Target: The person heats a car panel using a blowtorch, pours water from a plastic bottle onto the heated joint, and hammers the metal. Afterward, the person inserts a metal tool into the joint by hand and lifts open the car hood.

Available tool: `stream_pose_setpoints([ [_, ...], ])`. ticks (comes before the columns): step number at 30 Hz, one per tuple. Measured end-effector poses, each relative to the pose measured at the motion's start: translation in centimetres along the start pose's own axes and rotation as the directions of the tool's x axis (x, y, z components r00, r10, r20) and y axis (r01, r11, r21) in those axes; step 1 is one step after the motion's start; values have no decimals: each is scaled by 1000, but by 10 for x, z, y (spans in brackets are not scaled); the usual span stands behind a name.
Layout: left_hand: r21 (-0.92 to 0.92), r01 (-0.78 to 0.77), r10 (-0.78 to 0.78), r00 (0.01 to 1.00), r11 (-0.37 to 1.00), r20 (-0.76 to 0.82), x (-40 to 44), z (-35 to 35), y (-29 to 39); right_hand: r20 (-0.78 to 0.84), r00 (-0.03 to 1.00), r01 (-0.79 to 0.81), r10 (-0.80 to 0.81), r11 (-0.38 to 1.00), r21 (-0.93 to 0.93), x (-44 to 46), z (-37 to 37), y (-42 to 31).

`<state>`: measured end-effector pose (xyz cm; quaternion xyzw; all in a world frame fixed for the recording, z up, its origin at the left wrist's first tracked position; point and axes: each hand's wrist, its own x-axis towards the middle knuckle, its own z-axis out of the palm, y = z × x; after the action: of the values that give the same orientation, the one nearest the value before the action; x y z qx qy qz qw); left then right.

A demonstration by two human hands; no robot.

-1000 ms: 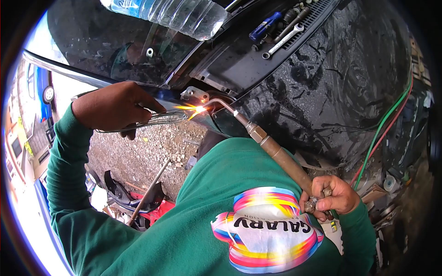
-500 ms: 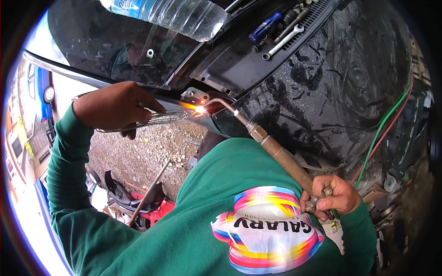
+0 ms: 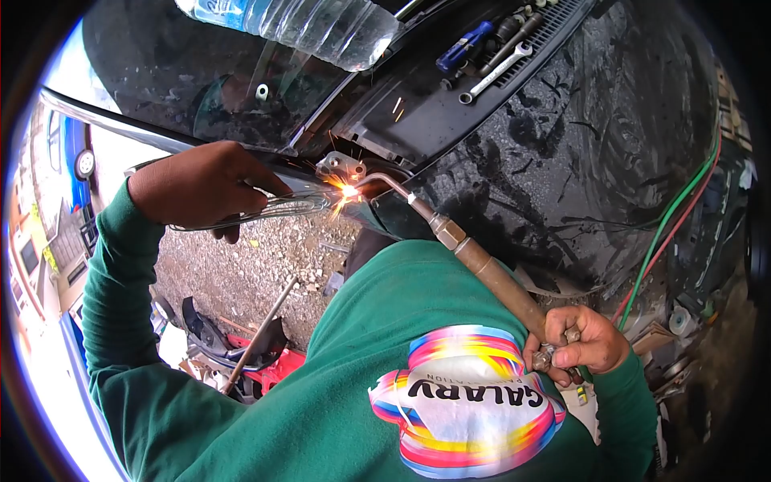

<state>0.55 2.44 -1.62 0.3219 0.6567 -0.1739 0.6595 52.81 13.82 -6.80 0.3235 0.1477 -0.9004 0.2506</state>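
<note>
Daylight, strongest at far left; background there bleached near white. Harshest glare mid-frame: flame (image 3: pixel 348 191), centre burnt out, orange sparks (image 3: pixel 336 211) drawn into short streaks. Left hand (image 3: pixel 207 186) dark, right hand (image 3: pixel 589 341) lit more evenly. Window (image 3: pixel 144 80) carries a dim reflection; highlights on bottle (image 3: pixel 325 30). Fisheye bend toward rim, corners black, violet fringe lower left. Middle reasonably sharp; far right murky, soft.

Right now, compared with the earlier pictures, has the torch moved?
No visible movement: the torch keeps its angle, and its bent tip sits beside the metal bracket as before.
</note>
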Motion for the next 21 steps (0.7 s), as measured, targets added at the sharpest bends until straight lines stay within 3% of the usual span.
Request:
stream_pose_setpoints([
  [21, 9, 29, -29, 1000, 1000, -5, 0, 0, -1, 18, 999, 33, -34, 999, 10, 3, 0, 1],
])
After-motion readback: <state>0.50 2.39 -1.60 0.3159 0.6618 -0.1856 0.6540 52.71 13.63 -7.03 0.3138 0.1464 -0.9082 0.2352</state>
